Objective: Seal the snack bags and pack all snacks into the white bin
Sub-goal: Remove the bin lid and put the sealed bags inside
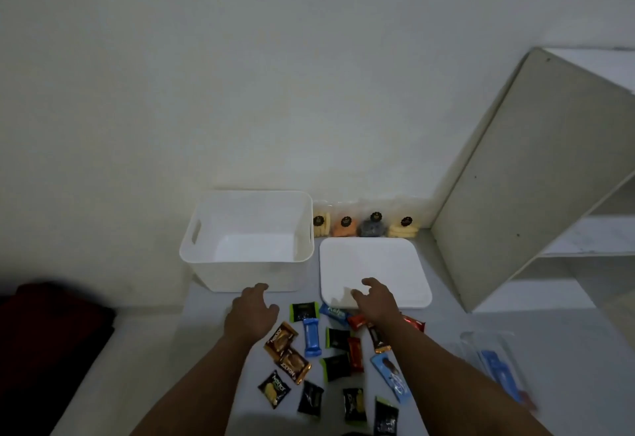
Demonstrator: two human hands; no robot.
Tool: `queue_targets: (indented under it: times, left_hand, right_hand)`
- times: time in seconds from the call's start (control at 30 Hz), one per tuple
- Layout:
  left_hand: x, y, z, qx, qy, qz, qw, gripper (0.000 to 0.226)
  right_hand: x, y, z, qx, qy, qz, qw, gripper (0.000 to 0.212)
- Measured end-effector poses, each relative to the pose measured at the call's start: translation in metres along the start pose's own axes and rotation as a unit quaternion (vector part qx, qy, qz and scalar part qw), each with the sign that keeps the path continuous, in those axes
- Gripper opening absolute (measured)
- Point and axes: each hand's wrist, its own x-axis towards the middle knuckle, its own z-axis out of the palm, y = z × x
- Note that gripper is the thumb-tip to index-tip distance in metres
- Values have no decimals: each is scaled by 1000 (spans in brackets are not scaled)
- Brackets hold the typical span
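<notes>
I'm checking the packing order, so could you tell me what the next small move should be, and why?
Probably reach the right hand past the lid for one of the clear snack bags against the wall. Both hands are empty, the white bin holds nothing yet, and the bags need sealing before packing. Whether they are already sealed cannot be told.

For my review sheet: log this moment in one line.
bin empty | lid off | snacks loose | left hand, right hand empty

Dim, greyish, low-contrast frame; soft blur throughout, wide-angle bending at edges; clear plastic sleeve with blue item (500, 372) smeared at lower right; faint shadows.
</notes>
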Motion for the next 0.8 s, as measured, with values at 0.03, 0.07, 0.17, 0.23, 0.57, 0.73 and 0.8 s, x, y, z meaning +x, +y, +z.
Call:
queue_targets:
  times: [0.03,0.07,0.17,0.23,0.57,0.73,0.8]
  left_hand:
    - [4,6,1,-16,-15,11,1000,57]
    - [6,13,3,-32,-33,24,999,56]
    - [15,40,18,-72,-86,62,992,54]
    - [23,62,29,-95,-101,71,988,54]
    - [96,144,78,-201,-98,21,975,69]
    - [154,160,105,-282,-47,-67,956,90]
    - [173,164,109,-311,-33,-122,942,101]
  right_hand:
    - [2,-5,1,2,5,3,1000,57]
    - [4,-9,2,3,7,6,1000,57]
    - [13,-20,-2,3,12,15,1000,57]
    - [21,-24,-7,3,15,20,1000,57]
    - [104,-46,-35,58,21,51,997,57]
    - [161,-58,-35,81,16,49,995,46]
    - [179,-61,-32,82,6,39,996,25]
